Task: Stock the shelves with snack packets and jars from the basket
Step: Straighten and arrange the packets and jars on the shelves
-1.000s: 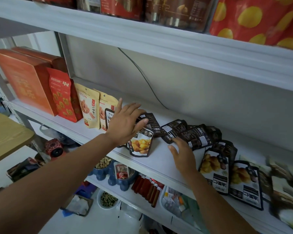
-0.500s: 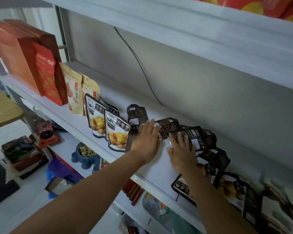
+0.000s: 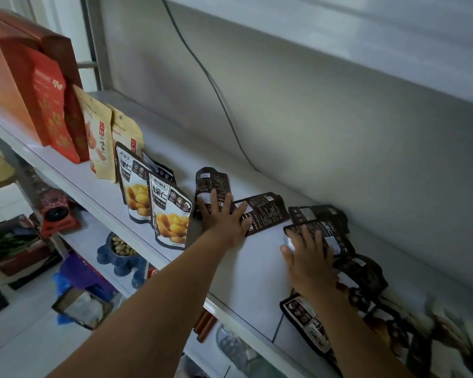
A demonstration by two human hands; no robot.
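Two chestnut packets (image 3: 171, 214) upright, yellow-kernel fronts facing me. Dark packet (image 3: 212, 180) at their 3 o'clock, label back showing, lower end under my left hand (image 3: 221, 225). Flat packet (image 3: 265, 211) at 3 o'clock of that.

Both arms outstretched, left hand (image 3: 221, 218) flat with fingers spread, right hand (image 3: 309, 259) palm down
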